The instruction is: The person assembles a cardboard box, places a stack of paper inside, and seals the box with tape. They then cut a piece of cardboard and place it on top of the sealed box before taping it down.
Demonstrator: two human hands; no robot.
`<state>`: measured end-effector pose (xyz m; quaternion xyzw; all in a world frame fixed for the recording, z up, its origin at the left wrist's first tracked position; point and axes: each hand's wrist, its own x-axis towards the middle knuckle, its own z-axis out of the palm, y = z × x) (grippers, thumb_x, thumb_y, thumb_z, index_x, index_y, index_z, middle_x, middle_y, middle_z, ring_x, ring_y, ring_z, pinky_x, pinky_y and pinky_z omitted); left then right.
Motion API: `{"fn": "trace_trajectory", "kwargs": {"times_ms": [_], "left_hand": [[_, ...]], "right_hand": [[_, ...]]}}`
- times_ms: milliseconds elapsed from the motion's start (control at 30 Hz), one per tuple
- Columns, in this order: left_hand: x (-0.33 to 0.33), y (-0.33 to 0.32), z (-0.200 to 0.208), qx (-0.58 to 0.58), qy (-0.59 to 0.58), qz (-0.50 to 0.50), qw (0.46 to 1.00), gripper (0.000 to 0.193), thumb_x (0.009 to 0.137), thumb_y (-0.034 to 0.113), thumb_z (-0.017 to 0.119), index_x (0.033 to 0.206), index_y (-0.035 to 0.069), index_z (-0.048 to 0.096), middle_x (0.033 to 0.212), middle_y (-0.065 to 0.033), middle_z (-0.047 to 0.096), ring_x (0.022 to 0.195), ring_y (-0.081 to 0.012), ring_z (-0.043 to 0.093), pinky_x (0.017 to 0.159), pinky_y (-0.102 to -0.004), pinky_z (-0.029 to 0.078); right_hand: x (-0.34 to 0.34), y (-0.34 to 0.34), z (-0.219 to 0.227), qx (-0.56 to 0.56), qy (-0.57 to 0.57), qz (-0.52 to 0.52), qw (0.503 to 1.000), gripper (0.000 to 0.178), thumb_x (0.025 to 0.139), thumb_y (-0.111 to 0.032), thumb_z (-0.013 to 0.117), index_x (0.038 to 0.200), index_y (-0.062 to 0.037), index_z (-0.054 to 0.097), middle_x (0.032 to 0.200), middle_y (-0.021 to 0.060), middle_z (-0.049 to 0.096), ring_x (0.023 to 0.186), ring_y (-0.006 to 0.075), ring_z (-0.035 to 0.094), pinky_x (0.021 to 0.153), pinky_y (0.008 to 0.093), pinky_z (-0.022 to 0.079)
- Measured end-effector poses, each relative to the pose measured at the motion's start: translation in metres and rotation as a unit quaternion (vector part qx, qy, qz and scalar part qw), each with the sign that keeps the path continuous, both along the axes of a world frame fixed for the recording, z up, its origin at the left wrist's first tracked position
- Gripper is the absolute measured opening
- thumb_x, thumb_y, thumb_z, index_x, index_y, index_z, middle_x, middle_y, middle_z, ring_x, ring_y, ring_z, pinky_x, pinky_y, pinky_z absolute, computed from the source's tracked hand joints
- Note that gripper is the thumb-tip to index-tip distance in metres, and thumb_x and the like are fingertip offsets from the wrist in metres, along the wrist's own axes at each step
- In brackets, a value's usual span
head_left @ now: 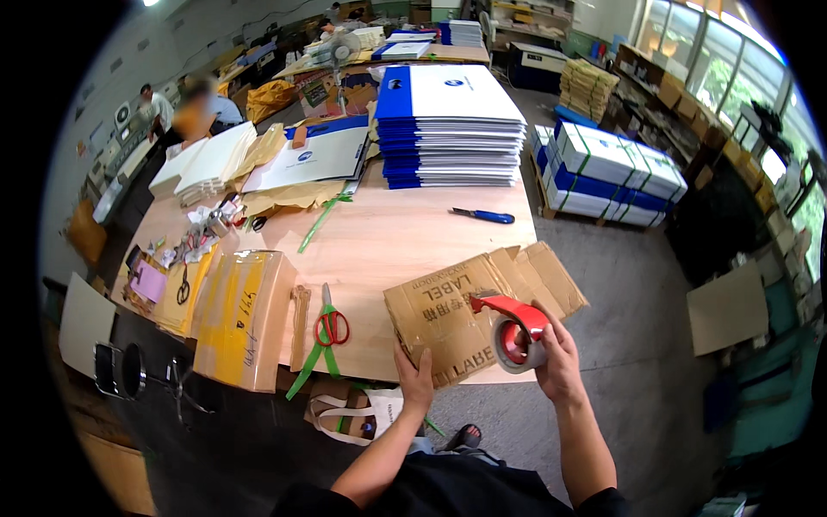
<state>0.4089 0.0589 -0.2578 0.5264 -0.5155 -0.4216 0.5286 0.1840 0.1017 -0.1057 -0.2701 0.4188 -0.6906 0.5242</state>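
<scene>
A brown cardboard box point(439, 314) with dark printing lies near the table's front edge, tilted toward me, its flaps point(547, 280) spread at the right end. My left hand point(415, 377) grips its near left corner, thumb against the printed face. In my right hand point(558, 358) is a red tape dispenser point(525, 314) with a roll of tape point(519, 360), held over the box's right part. The dispenser's front end is close to the cardboard; whether it touches, I cannot tell. Red-handled scissors point(332, 327) lie left of the box on green strapping point(303, 372).
A taped carton point(244, 319) stands at the table's left edge. Behind the box lie a blue utility knife point(482, 215) and a tall stack of blue-and-white folders point(452, 129). Strapped bundles point(616, 168) sit on a pallet at right. A tote bag point(345, 418) is below the table. People work far left.
</scene>
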Motion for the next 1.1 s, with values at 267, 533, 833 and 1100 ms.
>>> {"fn": "trace_trajectory", "kwargs": {"times_ms": [267,533,833,1100], "left_hand": [[-0.013,0.008,-0.011,-0.036,0.025,0.025,0.999,0.08,0.094,0.027,0.059,0.154,-0.005,0.017,0.156,-0.0317,0.024,0.145,-0.0455,0.026,0.12,-0.0501,0.019],[-0.006,0.01,0.001,-0.029,0.005,0.041,0.999,0.078,0.094,0.029,0.06,0.154,-0.003,0.021,0.155,-0.0321,0.027,0.142,-0.0483,0.029,0.118,-0.0511,0.023],[-0.005,0.005,0.007,-0.12,-0.061,0.054,0.989,0.04,0.097,0.016,0.056,0.135,0.005,0.06,0.157,-0.0275,0.028,0.145,-0.0454,0.029,0.118,-0.0487,0.024],[0.006,-0.001,-0.01,-0.163,-0.15,0.065,0.973,0.031,0.1,0.015,0.049,0.123,0.013,0.069,0.148,-0.0254,0.043,0.136,-0.0427,0.039,0.115,-0.0487,0.027]], "right_hand": [[0.072,-0.104,0.029,-0.029,0.16,0.073,0.984,0.047,0.108,-0.026,0.047,0.147,0.0001,0.04,0.096,0.0094,0.066,0.063,0.0124,0.06,0.059,0.0258,0.052],[0.083,-0.095,0.005,0.063,0.27,0.192,0.941,0.051,0.107,-0.033,0.048,0.148,-0.0028,0.04,0.089,0.0085,0.063,0.066,0.014,0.062,0.061,0.0287,0.053],[0.075,0.011,-0.027,0.079,0.198,0.148,0.966,0.043,0.103,-0.014,0.047,0.145,-0.0036,0.042,0.087,0.0095,0.06,0.059,0.0146,0.058,0.055,0.0306,0.051],[0.06,0.113,-0.086,-0.008,0.387,0.02,0.922,0.042,0.101,-0.016,0.051,0.141,-0.0058,0.051,0.083,0.0105,0.062,0.063,0.011,0.059,0.06,0.0295,0.052]]}}
